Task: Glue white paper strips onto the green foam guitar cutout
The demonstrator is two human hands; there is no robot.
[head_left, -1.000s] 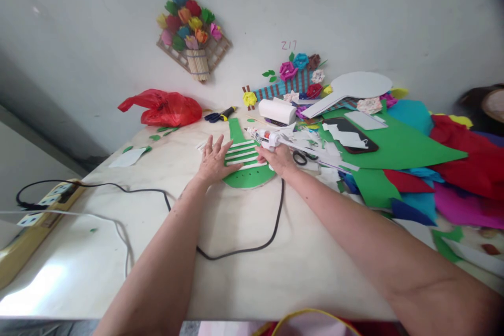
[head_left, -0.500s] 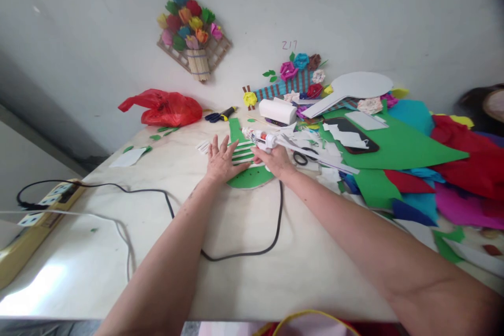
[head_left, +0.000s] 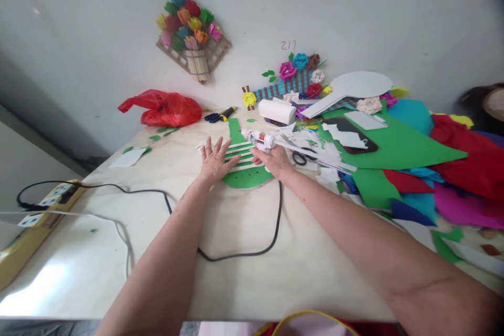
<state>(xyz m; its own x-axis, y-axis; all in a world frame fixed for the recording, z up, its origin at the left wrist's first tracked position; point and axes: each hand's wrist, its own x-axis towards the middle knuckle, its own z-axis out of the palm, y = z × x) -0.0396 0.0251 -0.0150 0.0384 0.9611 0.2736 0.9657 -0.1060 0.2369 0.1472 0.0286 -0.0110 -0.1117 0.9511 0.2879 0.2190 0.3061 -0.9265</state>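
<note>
My right hand (head_left: 274,161) is closed around a white glue gun (head_left: 263,140), its nozzle pointing left above the craft piece. Beneath lies a green guitar-shaped cutout (head_left: 246,177) with white strips (head_left: 241,159) laid across it and a row of dark dots near its lower edge. My left hand (head_left: 216,160) rests with fingers spread at the left edge of the cutout, holding nothing. Part of the cutout is hidden under the hands. More white strips (head_left: 205,144) lie just beyond my left fingers, partly covered. Black-handled scissors (head_left: 300,158) lie right of my right hand.
A black cord (head_left: 252,255) loops across the table from a power strip (head_left: 37,228). At the back are a red plastic bag (head_left: 169,109), pliers (head_left: 221,115) and a flowered striped craft (head_left: 291,84). Coloured sheets (head_left: 405,149), paper scraps and a phone (head_left: 350,135) cover the right side.
My left hand has shifted a little left and towards me, uncovering more of the white strips. My right hand with the glue gun has hardly moved.
</note>
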